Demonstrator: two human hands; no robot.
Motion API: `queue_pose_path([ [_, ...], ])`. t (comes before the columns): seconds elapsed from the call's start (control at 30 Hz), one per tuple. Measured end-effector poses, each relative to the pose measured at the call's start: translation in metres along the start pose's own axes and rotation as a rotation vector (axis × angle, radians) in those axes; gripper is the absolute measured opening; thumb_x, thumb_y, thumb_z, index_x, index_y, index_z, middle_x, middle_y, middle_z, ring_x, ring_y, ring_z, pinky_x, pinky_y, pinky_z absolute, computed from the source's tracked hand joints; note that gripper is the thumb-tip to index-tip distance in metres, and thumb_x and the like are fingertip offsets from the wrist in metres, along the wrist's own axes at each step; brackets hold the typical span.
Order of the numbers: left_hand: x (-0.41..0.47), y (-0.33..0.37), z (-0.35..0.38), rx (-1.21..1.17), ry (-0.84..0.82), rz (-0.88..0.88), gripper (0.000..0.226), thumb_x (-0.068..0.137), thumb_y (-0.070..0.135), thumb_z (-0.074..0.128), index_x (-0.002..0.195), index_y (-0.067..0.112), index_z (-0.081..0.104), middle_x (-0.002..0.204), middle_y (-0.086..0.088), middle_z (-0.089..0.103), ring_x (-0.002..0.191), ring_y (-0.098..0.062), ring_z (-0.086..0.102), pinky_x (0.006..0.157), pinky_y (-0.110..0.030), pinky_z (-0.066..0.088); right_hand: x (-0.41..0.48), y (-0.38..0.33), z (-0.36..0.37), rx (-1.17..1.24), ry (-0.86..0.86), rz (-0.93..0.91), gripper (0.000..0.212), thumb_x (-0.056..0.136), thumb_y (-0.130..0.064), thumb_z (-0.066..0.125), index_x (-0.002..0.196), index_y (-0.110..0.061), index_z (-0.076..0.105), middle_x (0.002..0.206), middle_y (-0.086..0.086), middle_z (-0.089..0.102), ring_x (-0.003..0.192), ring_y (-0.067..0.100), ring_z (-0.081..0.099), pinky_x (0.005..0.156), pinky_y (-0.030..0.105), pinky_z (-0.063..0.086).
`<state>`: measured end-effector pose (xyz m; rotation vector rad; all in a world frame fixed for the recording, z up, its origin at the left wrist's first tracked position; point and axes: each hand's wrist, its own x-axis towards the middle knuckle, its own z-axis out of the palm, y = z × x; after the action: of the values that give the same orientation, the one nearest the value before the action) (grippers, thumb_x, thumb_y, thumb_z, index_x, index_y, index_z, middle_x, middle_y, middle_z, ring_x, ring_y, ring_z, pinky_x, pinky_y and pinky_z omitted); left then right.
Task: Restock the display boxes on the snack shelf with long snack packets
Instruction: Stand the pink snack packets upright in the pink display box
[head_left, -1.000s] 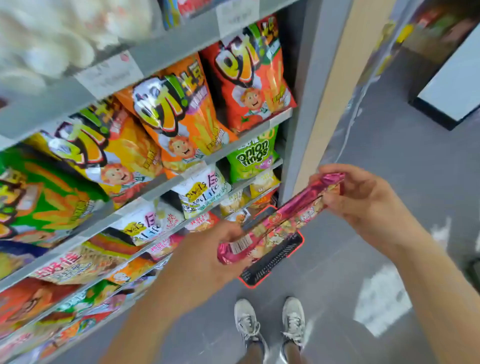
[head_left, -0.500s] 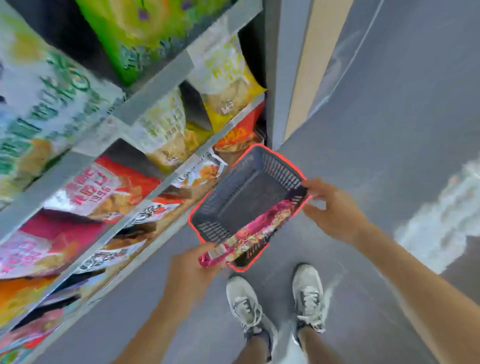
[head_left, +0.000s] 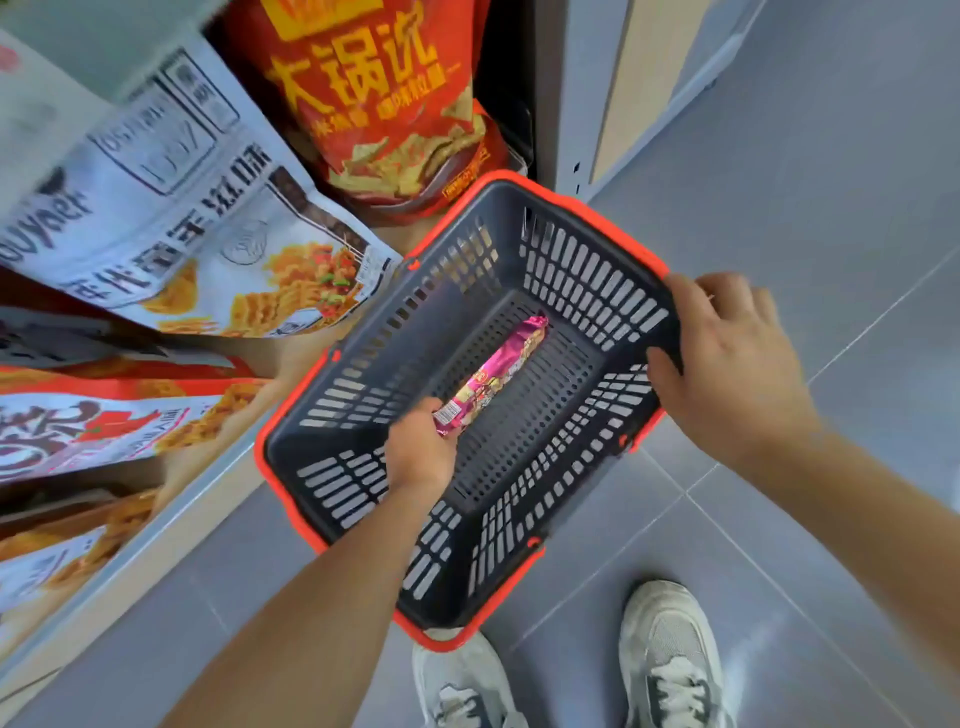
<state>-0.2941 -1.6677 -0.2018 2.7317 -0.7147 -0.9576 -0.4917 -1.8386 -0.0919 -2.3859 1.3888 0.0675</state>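
Observation:
A long pink snack packet (head_left: 497, 375) lies on the floor of a dark grey basket with an orange rim (head_left: 592, 218), which stands on the floor by the shelf. My left hand (head_left: 418, 451) reaches down inside the basket and grips the near end of the packet. My right hand (head_left: 727, 364) holds the basket's right rim, thumb inside the wall and fingers curled over the edge.
The bottom shelf on the left carries large snack bags: a red bag (head_left: 379, 98), a white bag (head_left: 176, 218) and more red and white bags (head_left: 104, 421). A grey shelf post (head_left: 576, 88) rises behind the basket. My shoes (head_left: 670, 660) stand on grey floor tiles.
I have bent down toward the basket. The packet, held at both ends above the basket, now lies inside it. My right hand left the packet and took the basket's rim.

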Motion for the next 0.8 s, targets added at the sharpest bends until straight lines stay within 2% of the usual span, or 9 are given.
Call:
queue_pose_path([
  [0.17, 0.011, -0.004, 0.023, 0.022, -0.12, -0.085, 0.037, 0.087, 0.02, 0.073, 0.119, 0.013, 0.056, 0.111, -0.011, 0.07, 0.099, -0.029, 0.067, 0.077, -0.035, 0.051, 0.0, 0.008, 0.0, 0.018, -0.007, -0.015, 0.048, 0.084, -0.01, 0.063, 0.13, -0.006, 0.052, 0.122, 0.017, 0.046, 0.108, 0.038, 0.041, 0.08, 0.045, 0.046],
  [0.27, 0.009, -0.003, 0.013, 0.055, -0.194, -0.113, 0.07, 0.084, 0.021, 0.076, 0.142, 0.015, 0.038, 0.125, -0.012, 0.063, 0.111, -0.031, 0.063, 0.081, -0.035, 0.049, -0.001, 0.009, -0.005, 0.036, -0.044, -0.012, 0.055, 0.082, -0.007, 0.063, 0.135, -0.007, 0.049, 0.125, 0.018, 0.045, 0.108, 0.038, 0.04, 0.084, 0.044, 0.045],
  [0.33, 0.005, -0.002, -0.004, 0.081, -0.182, -0.101, 0.08, 0.083, 0.025, 0.076, 0.148, 0.014, 0.03, 0.134, -0.013, 0.056, 0.119, -0.032, 0.057, 0.086, -0.038, 0.048, -0.003, 0.008, -0.01, 0.056, -0.071, -0.001, 0.059, 0.083, -0.009, 0.064, 0.139, -0.008, 0.046, 0.129, 0.018, 0.045, 0.11, 0.039, 0.042, 0.088, 0.045, 0.044],
  [0.4, -0.004, -0.002, -0.025, 0.119, -0.142, -0.056, 0.071, 0.086, 0.025, 0.073, 0.146, 0.015, 0.036, 0.137, -0.013, 0.053, 0.121, -0.031, 0.056, 0.09, -0.039, 0.048, -0.008, 0.005, -0.02, 0.09, -0.074, 0.008, 0.057, 0.085, -0.012, 0.064, 0.139, -0.01, 0.046, 0.131, 0.017, 0.047, 0.112, 0.04, 0.044, 0.09, 0.044, 0.044],
  [0.47, -0.016, -0.003, -0.05, 0.121, -0.088, 0.017, 0.052, 0.09, 0.021, 0.068, 0.138, 0.015, 0.049, 0.131, -0.011, 0.058, 0.113, -0.028, 0.06, 0.089, -0.035, 0.047, -0.014, -0.001, -0.032, 0.138, -0.052, 0.012, 0.051, 0.087, -0.012, 0.062, 0.136, -0.012, 0.05, 0.129, 0.016, 0.051, 0.112, 0.039, 0.049, 0.09, 0.042, 0.044],
  [0.6, -0.05, 0.0, -0.11, -0.006, -0.009, 0.062, 0.022, 0.093, 0.014, 0.058, 0.113, 0.015, 0.068, 0.112, -0.003, 0.07, 0.088, -0.015, 0.063, 0.08, -0.022, 0.042, -0.028, -0.024, -0.07, 0.287, -0.052, 0.002, 0.034, 0.09, -0.009, 0.056, 0.124, -0.012, 0.061, 0.107, 0.011, 0.065, 0.094, 0.032, 0.064, 0.084, 0.044, 0.053],
  [0.7, -0.097, 0.012, -0.161, -0.119, 0.052, 0.08, 0.014, 0.091, 0.013, 0.062, 0.099, 0.018, 0.072, 0.089, 0.001, 0.071, 0.079, -0.013, 0.063, 0.076, -0.021, 0.041, -0.048, -0.05, -0.113, 0.343, -0.048, -0.034, 0.022, 0.09, -0.008, 0.056, 0.109, -0.011, 0.068, 0.086, 0.01, 0.07, 0.079, 0.034, 0.066, 0.078, 0.046, 0.054],
  [0.8, -0.16, 0.03, -0.219, -0.228, 0.09, 0.141, 0.018, 0.089, 0.01, 0.065, 0.089, 0.028, 0.069, 0.073, 0.014, 0.064, 0.069, -0.007, 0.063, 0.073, -0.024, 0.048, -0.078, -0.079, -0.169, 0.396, -0.037, -0.086, 0.02, 0.089, -0.007, 0.058, 0.105, -0.012, 0.07, 0.077, 0.005, 0.069, 0.071, 0.031, 0.065, 0.074, 0.046, 0.056],
])
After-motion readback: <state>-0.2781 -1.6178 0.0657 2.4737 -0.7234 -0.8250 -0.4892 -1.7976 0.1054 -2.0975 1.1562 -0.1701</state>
